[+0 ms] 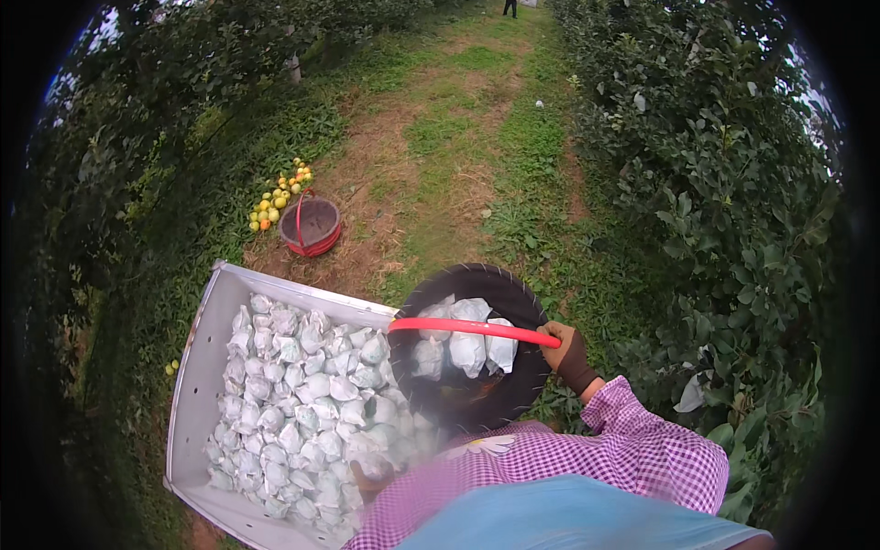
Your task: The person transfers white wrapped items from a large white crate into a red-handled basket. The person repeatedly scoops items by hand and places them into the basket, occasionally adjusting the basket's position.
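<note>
My right hand [569, 352], in a brown fingerless glove, grips the right end of a red basket handle [474, 328]. The black-lined basket [526, 302] rests against the right side of a large pale crate [189, 405]. Several fruits wrapped in white bags [469, 352] lie inside the basket. The crate holds a thick layer of similar white-bagged fruits [295, 405]. Low over that layer, close to my body, my left hand [371, 476] shows blurred and partly hidden by my checked sleeve; whether it holds a bagged fruit is unclear.
A second red basket [313, 230] with a dark lining stands on the ground past the crate. Beside it lies a pile of yellow-red apples [275, 199]. Leafy trees [701, 206] line both sides of a grassy lane [440, 137]. A person [510, 8] stands far down it.
</note>
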Demonstrator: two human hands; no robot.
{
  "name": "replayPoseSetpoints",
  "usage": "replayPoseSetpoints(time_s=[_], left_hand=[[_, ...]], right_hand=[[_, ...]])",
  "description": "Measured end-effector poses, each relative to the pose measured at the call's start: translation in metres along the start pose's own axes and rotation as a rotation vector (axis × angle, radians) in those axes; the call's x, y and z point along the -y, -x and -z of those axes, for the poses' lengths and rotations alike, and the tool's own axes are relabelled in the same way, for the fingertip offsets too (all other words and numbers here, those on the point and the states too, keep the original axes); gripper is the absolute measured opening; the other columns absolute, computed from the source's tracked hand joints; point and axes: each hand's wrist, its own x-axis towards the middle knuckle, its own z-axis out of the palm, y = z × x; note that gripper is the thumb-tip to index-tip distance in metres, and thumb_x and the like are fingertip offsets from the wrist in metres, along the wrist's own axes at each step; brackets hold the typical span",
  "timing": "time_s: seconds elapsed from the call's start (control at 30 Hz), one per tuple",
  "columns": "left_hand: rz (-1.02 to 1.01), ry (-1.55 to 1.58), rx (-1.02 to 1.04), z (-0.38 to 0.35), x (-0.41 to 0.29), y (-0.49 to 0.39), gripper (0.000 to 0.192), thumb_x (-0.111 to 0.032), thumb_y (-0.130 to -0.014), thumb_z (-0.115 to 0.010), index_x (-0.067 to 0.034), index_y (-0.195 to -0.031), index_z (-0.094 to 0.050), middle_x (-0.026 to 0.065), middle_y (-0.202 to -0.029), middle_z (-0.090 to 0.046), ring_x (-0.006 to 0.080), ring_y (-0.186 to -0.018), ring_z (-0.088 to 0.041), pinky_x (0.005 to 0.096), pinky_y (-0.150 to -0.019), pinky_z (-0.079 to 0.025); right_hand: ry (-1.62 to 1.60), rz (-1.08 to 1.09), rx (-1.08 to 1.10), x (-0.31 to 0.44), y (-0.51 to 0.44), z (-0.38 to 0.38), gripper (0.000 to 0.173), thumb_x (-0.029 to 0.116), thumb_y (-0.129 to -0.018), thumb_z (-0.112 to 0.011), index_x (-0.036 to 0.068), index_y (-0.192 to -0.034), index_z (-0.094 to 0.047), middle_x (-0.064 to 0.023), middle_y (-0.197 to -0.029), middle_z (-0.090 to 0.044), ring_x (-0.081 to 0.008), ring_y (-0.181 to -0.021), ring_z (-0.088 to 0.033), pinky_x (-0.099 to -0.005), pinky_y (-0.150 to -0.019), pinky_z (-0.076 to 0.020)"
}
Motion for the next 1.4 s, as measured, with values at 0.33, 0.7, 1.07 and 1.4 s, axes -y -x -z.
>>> replayPoseSetpoints(time_s=[0.33, 0.7, 1.07, 1.4], left_hand=[[-0.873, -1.590, 0.017, -0.023, 0.021, 0.042, 0.069, -0.024, -0.084, -0.081, -0.001, -0.137, -0.044, 0.0171, -0.118, -0.059, 0.0291, -0.103, -0.061, 0.0417, -0.092, -0.054], [-0.524, -1.750, 0.138, -0.001, 0.045, -0.007, 0.088, -0.036, -0.076, -0.085, 0.001, -0.144, -0.043, 0.0229, -0.130, -0.061, 0.0344, -0.108, -0.064, 0.0468, -0.094, -0.052], [0.166, -1.606, -0.431, -0.014, 0.084, -0.143, 0.126, -0.047, -0.056, -0.098, 0.004, -0.154, -0.038, 0.0227, -0.154, -0.048, 0.0331, -0.143, -0.047, 0.0361, -0.119, -0.039], [0.291, -1.738, -0.248, -0.049, 0.114, -0.106, 0.114, -0.044, -0.063, -0.089, -0.015, -0.159, -0.035, 0.0213, -0.155, -0.043, 0.0379, -0.141, -0.048, 0.0477, -0.112, -0.047]], right_hand=[[-0.045, -0.008, -0.016, -0.020, 0.006, -0.010, 0.023, 0.022, -0.097, -0.068, 0.003, -0.083, -0.069, -0.0155, -0.067, -0.064, -0.0187, -0.061, -0.065, -0.0370, -0.059, -0.0482], [-0.112, -0.031, -0.028, -0.017, 0.004, -0.011, 0.021, 0.015, -0.098, -0.067, 0.000, -0.083, -0.066, -0.0085, -0.065, -0.058, -0.0105, -0.062, -0.056, -0.0315, -0.059, -0.0459], [-0.060, -0.066, -0.038, -0.016, 0.004, -0.011, 0.022, 0.017, -0.102, -0.062, 0.003, -0.087, -0.065, 0.0032, -0.068, -0.056, -0.0054, -0.062, -0.055, -0.0255, -0.054, -0.0471], [0.155, 0.073, -0.057, -0.038, 0.003, -0.001, 0.021, 0.006, -0.094, -0.050, 0.002, -0.076, -0.060, -0.0002, -0.066, -0.054, -0.0093, -0.058, -0.048, -0.0256, -0.057, -0.0376]])
